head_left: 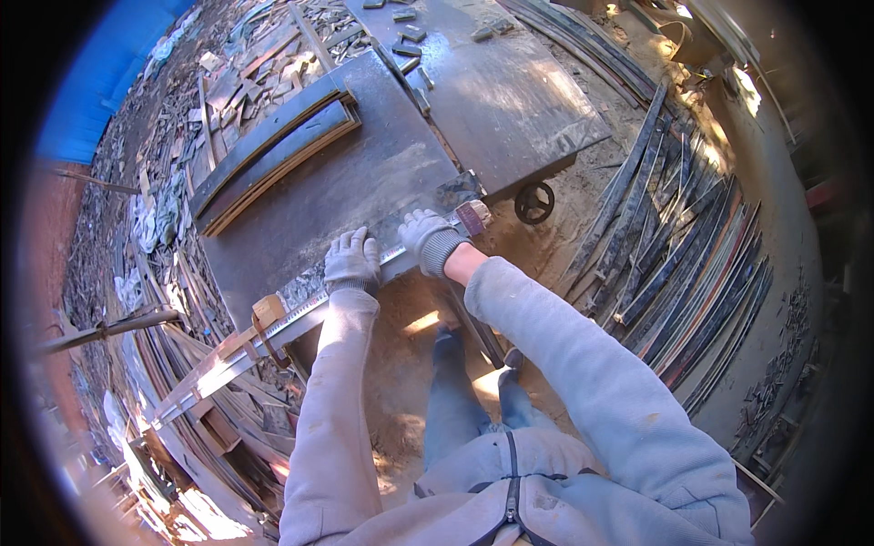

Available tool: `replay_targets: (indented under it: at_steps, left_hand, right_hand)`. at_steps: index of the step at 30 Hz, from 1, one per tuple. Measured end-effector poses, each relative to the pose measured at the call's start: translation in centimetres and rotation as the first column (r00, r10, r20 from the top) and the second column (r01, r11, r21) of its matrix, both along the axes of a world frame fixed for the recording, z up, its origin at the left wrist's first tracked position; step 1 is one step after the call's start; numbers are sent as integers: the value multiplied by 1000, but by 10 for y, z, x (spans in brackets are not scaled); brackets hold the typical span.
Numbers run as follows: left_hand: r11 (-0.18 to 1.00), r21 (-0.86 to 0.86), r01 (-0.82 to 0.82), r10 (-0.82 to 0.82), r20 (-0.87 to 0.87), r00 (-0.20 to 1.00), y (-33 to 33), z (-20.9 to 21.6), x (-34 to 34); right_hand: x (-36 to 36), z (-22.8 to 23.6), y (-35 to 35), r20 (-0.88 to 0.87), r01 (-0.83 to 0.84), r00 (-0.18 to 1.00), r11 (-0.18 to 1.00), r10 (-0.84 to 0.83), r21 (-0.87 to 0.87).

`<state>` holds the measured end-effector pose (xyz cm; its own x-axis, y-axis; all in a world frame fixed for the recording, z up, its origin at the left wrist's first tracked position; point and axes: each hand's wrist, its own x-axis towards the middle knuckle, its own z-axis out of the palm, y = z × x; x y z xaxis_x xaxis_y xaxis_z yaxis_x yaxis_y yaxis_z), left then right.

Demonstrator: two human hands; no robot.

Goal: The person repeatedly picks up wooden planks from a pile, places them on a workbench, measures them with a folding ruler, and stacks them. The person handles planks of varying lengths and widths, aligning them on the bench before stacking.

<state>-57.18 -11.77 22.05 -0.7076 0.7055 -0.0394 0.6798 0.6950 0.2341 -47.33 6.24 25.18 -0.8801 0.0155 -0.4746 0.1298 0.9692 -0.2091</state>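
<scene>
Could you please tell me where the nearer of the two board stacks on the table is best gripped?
Probably near both ends of the nearer stack, from the near side: it lies long and narrow, its layered edge shows there, and the farther stack runs close along its back.

Ahead and to the left of my jacket zip (512,496), my gloved left hand (350,259) points its fingers forward — my gloved right hand (428,237) just beside it, wrist (463,262) bare. My right arm (564,328) slants in from the zip's right; my left arm (337,391) runs up its left.
</scene>
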Motion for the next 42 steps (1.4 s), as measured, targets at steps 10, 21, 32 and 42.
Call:
replay_targets:
  at_steps: [10,21,32,42]
  left_hand:
    - [1000,8,3,-2,-30,1000,79,10,-185]
    - [998,42,-53,55,-41,998,112,13,-248]
    - [997,63,39,-35,-53,998,33,-12,-90]
    - [995,79,65,-84,267,960,-43,14,70]
  right_hand:
    - [-183,14,80,-84,1,996,1000,0,13]
    - [-240,24,104,-236,21,972,998,-6,62]
    - [-51,14,49,-551,362,741,919,-384,-154]
    - [138,-34,61,23,820,218,171,-976,-546]
